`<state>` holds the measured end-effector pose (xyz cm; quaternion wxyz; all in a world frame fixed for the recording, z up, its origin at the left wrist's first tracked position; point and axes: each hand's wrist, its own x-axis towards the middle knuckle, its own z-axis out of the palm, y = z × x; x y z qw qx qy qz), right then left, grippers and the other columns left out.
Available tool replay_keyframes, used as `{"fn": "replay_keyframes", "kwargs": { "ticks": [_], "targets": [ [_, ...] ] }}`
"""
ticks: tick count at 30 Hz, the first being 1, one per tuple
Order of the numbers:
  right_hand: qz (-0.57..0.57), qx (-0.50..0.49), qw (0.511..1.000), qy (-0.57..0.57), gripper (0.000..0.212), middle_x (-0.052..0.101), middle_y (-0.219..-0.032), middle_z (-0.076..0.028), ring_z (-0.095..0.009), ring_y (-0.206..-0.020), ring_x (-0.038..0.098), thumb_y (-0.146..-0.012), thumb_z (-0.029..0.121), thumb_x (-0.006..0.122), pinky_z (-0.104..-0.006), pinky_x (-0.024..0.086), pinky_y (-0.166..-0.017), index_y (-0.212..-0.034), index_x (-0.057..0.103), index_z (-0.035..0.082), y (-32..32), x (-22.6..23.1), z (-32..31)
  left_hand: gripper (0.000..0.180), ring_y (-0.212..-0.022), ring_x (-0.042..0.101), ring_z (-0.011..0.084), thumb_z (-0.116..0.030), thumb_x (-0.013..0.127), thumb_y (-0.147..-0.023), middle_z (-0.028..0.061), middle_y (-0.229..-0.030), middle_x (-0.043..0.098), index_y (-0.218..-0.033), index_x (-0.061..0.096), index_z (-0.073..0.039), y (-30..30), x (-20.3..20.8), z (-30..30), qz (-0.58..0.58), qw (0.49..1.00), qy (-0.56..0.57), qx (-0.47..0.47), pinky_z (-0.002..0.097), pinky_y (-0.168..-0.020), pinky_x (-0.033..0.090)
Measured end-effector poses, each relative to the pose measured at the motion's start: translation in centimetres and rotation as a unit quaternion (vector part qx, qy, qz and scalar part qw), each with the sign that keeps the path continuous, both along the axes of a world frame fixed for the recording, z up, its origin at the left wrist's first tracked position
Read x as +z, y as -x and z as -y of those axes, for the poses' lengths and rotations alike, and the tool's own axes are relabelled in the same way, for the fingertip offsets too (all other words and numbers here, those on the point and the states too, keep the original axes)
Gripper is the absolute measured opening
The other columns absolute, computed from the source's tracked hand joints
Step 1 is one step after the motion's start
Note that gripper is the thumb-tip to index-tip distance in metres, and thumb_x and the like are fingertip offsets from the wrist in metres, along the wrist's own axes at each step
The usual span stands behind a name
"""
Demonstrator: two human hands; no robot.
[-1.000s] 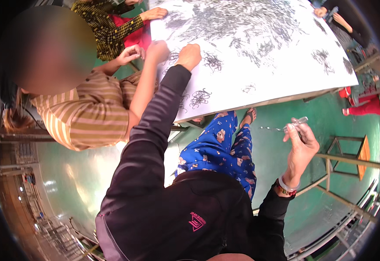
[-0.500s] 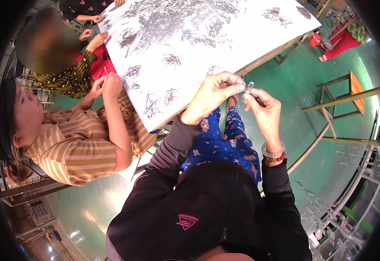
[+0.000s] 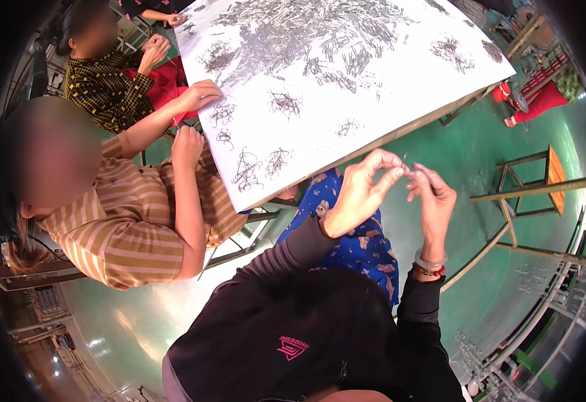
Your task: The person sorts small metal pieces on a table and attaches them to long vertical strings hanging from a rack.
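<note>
Just off the near edge of the white surface, the left hand and right hand meet, each grip pinched narrow on one tiny metal piece. Grey wire heaps dot the surface.

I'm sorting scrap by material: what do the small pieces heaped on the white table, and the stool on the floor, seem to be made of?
The small pieces look like thin metal wire: grey, slender, with faint glints, tangled in clumps; too small to tell the exact kind. The table shows a matte white surface, perhaps paper or laminate. The stool seems to have a metal frame of thin straight bars, with an orange seat, possibly wood.
</note>
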<state>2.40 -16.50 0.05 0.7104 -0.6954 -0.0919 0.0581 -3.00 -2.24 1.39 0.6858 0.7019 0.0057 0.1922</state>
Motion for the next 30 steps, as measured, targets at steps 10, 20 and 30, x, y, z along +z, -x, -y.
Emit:
{"fn": "replay_keyframes", "kwargs": {
  "ticks": [10,20,30],
  "targets": [
    [0.141,-0.014,0.944,0.297,0.025,0.062,-0.072,-0.022,-0.033,-0.062,0.062,-0.078,0.011,0.065,-0.0388,0.047,-0.055,-0.090,0.050,-0.004,-18.1,-8.1,-11.8,0.009,-0.087,0.062,0.0132,-0.003,0.058,-0.087,0.0090,-0.088,0.066,-0.094,0.054,0.000,-0.2,-2.6,-0.5,-0.039,0.997,-0.014,0.062,0.0274,-0.078,0.049],
    [-0.178,0.170,0.967,-0.073,0.032,0.060,-0.069,-0.007,-0.010,-0.054,0.051,-0.073,-0.001,0.067,-0.0214,0.039,-0.048,-0.103,0.056,-0.006,-11.4,-2.9,-7.6,0.009,-0.084,0.065,0.0190,-0.003,0.058,-0.086,0.0112,-0.085,0.066,-0.093,0.054,0.000,-0.5,-1.9,-1.9,-0.034,0.997,-0.030,0.060,0.0284,-0.072,0.049],
    [-0.025,0.069,0.997,-0.036,0.020,0.060,-0.071,-0.006,-0.008,-0.056,0.050,-0.074,-0.005,0.068,-0.0201,0.038,-0.050,-0.093,0.062,-0.007,-1.6,5.2,-3.8,0.014,-0.082,0.062,0.0178,-0.011,0.063,-0.084,0.0087,-0.086,0.064,-0.092,0.058,0.000,0.9,-1.3,-0.9,-0.017,0.994,-0.091,0.055,0.0295,-0.074,0.048]
  ]
}}
